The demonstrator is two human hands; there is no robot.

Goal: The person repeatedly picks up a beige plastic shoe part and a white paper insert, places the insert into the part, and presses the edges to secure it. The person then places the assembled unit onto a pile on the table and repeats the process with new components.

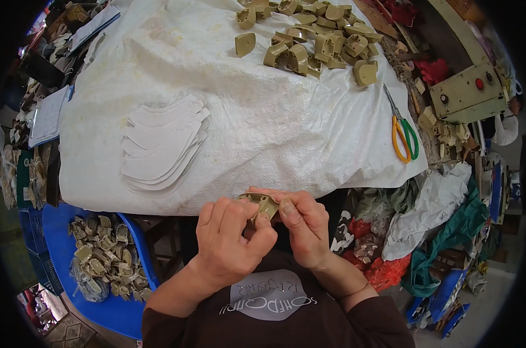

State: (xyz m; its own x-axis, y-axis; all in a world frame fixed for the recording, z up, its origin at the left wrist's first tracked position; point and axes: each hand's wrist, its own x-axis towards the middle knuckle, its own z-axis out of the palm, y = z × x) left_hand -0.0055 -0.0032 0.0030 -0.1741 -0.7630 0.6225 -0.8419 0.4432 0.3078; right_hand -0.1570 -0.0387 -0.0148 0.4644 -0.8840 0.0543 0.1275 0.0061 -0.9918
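Close to my body, at the table's front edge, I hold a khaki moulded shoe heel (266, 204) with small holes in its face. My left hand (231, 238) is closed on its left side, thumb and fingertips pressing against it. On the other side my right hand (303, 223) pinches the heel's right edge between thumb and fingers. My fingers cover much of the piece, and whether a thin covering lies on it I cannot tell. A fanned stack of curved white sheet pieces (164, 145) lies to the left on the table.
White woven sheeting (245, 122) covers the table. More khaki heels (298, 58) are heaped at its far side. Scissors (414, 142) with orange and green handles lie near the right edge. A blue chair (57, 249) at lower left bears many heels; plastic bags (425, 214) crowd the lower right.
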